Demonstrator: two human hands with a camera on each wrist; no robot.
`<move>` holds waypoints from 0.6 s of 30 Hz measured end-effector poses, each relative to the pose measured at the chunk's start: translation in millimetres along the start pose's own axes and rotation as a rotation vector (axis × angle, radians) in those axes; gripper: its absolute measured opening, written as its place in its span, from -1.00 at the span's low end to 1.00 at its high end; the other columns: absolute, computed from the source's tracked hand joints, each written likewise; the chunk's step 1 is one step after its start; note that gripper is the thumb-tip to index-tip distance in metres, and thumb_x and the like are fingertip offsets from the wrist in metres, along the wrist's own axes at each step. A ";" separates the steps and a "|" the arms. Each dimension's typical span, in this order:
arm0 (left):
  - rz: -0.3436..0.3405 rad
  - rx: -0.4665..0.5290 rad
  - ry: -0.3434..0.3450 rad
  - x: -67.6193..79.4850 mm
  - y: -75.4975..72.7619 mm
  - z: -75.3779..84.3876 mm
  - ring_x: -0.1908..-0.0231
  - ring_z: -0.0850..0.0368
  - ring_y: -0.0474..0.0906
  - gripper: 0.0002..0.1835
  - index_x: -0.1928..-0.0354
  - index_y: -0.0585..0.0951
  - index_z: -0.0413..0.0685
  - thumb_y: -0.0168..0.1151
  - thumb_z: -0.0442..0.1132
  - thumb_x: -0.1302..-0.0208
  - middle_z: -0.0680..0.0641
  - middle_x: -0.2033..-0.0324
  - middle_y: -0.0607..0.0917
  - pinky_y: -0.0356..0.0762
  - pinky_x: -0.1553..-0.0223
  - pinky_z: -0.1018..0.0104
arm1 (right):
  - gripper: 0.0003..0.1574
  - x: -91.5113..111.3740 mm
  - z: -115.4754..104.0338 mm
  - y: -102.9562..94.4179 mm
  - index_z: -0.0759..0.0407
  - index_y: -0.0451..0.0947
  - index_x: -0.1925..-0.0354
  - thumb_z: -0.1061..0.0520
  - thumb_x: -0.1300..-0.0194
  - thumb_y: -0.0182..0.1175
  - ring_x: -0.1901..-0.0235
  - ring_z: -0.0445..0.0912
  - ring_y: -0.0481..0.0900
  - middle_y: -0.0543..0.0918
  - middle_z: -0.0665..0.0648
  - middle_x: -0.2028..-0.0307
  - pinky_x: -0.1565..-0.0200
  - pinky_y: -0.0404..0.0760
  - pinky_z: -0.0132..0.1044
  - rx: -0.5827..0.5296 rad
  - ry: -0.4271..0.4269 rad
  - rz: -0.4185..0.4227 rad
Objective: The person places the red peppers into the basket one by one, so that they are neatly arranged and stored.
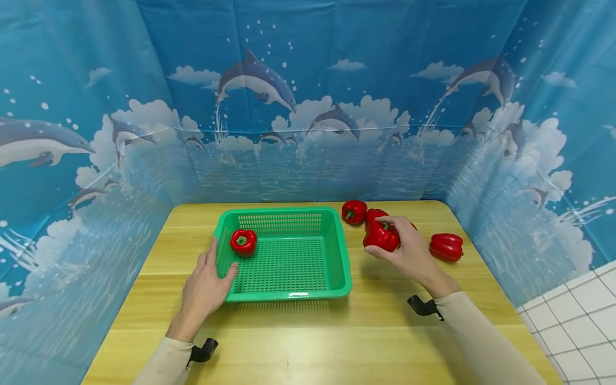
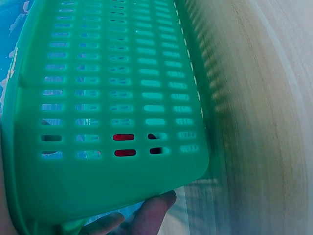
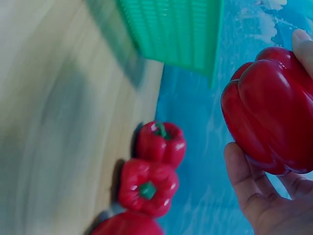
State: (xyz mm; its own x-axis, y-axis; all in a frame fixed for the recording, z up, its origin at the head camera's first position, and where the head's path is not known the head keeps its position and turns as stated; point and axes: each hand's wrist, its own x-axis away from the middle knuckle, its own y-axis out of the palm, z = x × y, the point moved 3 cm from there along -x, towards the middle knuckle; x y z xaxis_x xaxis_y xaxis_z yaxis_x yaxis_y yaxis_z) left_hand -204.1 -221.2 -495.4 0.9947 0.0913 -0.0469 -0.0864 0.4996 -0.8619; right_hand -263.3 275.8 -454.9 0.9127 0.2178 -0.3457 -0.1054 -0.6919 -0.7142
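My right hand (image 1: 411, 251) holds a red bell pepper (image 1: 382, 237) above the table, thumb on one side and fingers on the other. The same glossy pepper fills the right side of the right wrist view. My left hand (image 1: 207, 283) grips the near left corner of a green plastic basket (image 1: 289, 295), thumb over the rim and fingers along the outer left wall. In the left wrist view, fingertips (image 2: 154, 215) show beyond the slotted wall. Inside the basket, at its left, another red bell pepper (image 1: 243, 243) sits stem up.
Right of the basket stands a bell pepper (image 1: 354, 212), with another bell pepper (image 3: 148, 188) beside it, partly behind the held one in the head view. A further bell pepper (image 1: 446, 247) lies on its side at the right. A dolphin-print curtain (image 1: 298, 160) surrounds the wooden table (image 1: 289, 342).
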 end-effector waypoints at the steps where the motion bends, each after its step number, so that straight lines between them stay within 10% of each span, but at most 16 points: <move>1: -0.001 0.000 -0.003 -0.1 0.1 -0.5 -0.18 -0.62 0.75 0.06 -0.96 -0.14 0.01 0.13 0.27 -0.77 -0.51 -0.71 0.36 0.79 0.07 -0.39 | -0.02 -3.0 -3.7 0.9 0.11 0.51 -0.60 -0.18 -0.45 0.68 -0.29 0.27 0.69 0.62 0.31 -0.44 -0.12 0.88 0.34 -0.003 -0.006 -0.006; 18: -0.019 -0.006 -0.024 1.4 -1.8 1.5 -0.15 -0.60 0.76 0.06 -0.97 -0.15 0.04 0.13 0.28 -0.79 -0.49 -0.72 0.35 0.79 0.08 -0.38 | 0.06 -42.0 -51.3 30.6 -0.03 0.57 -0.56 -0.24 -0.26 0.80 -0.31 0.25 0.71 0.64 0.22 -0.44 -0.09 0.93 0.23 -0.023 -0.160 -0.050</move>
State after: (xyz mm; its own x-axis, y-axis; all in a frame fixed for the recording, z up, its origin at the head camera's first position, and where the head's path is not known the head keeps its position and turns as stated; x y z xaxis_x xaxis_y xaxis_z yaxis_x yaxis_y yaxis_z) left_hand -202.6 -220.7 -493.1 0.9946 0.1020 -0.0181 -0.0667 0.4965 -0.8654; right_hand -284.5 210.1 -431.0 0.8420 0.3575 -0.4041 -0.0513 -0.6925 -0.7196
